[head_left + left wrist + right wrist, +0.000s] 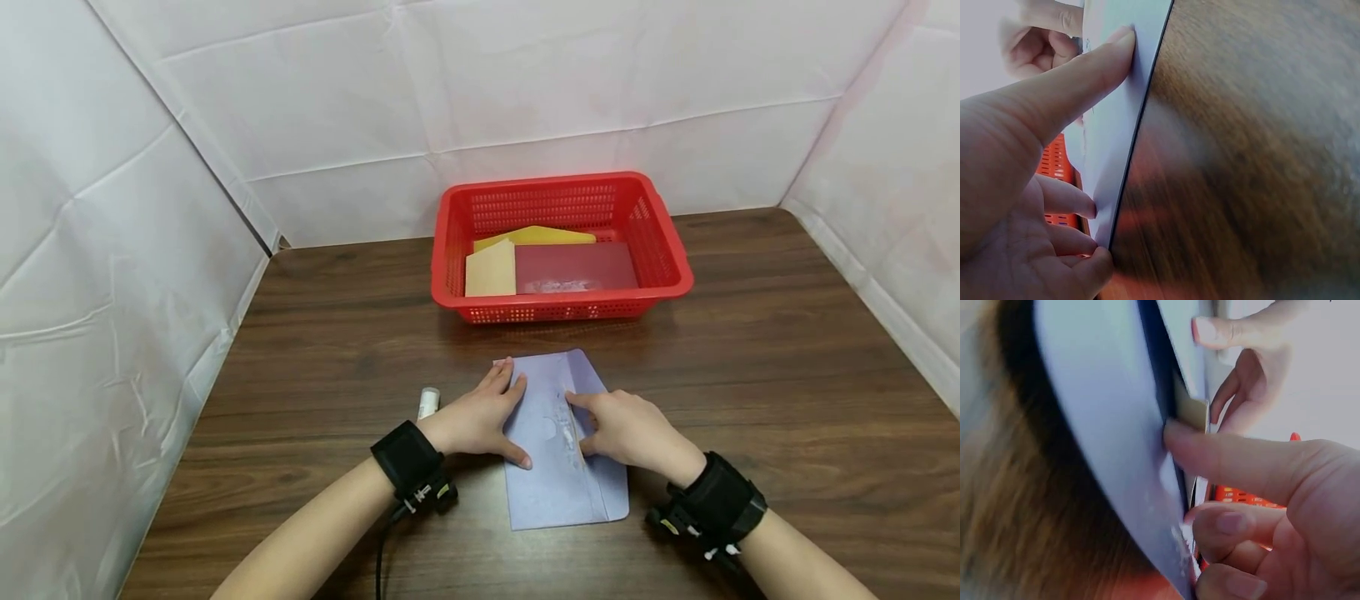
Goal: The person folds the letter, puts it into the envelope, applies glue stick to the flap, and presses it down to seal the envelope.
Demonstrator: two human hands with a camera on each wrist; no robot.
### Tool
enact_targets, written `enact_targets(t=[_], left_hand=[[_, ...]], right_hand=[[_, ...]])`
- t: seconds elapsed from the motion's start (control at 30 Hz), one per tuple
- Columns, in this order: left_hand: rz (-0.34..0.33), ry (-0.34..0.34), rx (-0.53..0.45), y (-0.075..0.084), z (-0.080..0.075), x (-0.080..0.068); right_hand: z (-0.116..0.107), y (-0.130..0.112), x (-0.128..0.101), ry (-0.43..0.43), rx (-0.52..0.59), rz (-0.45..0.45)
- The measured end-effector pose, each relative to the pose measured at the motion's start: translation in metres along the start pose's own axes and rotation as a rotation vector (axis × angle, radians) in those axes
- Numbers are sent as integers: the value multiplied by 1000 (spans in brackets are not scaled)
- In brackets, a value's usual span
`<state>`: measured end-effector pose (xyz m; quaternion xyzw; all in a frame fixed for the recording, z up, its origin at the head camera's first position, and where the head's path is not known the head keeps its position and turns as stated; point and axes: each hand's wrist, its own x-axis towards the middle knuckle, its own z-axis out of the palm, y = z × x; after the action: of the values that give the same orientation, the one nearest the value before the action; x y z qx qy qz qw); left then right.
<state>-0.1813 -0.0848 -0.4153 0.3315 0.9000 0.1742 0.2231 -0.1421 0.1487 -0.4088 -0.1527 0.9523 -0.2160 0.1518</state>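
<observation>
While the lavender envelope (558,467) lies flat on the dark wood bench (787,350) just in front of the person, both hands rest on it. The left hand (480,421) presses down with straight, relaxed fingers at the envelope's 9 o'clock edge, thumb laid along the paper; it grasps nothing. The right hand (630,429) sits at 3 o'clock, its forefinger stretched out onto the flap seam while the other fingers curl loosely under, holding nothing. In the right wrist view a tan edge shows at the envelope's opening, but blur makes it hard to say what it is. At 10 o'clock from the left hand lies a small white tube (428,402), partly hidden by that hand. At 12 o'clock, well apart from the envelope, stands a red basket (675,250) holding a yellow envelope (540,236), a tan envelope (491,269) and a dark red envelope (577,265), each partly overlapping. Both wrist views are blurred and cut the envelope off.
</observation>
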Motion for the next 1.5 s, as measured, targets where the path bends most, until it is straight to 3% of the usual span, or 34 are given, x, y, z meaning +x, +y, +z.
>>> enact_targets(t=[0.43,0.83,1.27,1.37,1.5], left_hand=[[-15,-10,12,6,2,1],[-20,-4,28,9,-4,2],[-30,-18,32,8,-6,-4],[-22,4,7,7,-10,-10],[-27,99,-8,3,-22,-27]], right_hand=[[2,7,-3,-43,125,0],[0,-1,-1,5,52,-63],[3,-2,-3,10,71,-109],[2,-2,-2,16,73,-121],[0,-3,-3,38,92,-131]])
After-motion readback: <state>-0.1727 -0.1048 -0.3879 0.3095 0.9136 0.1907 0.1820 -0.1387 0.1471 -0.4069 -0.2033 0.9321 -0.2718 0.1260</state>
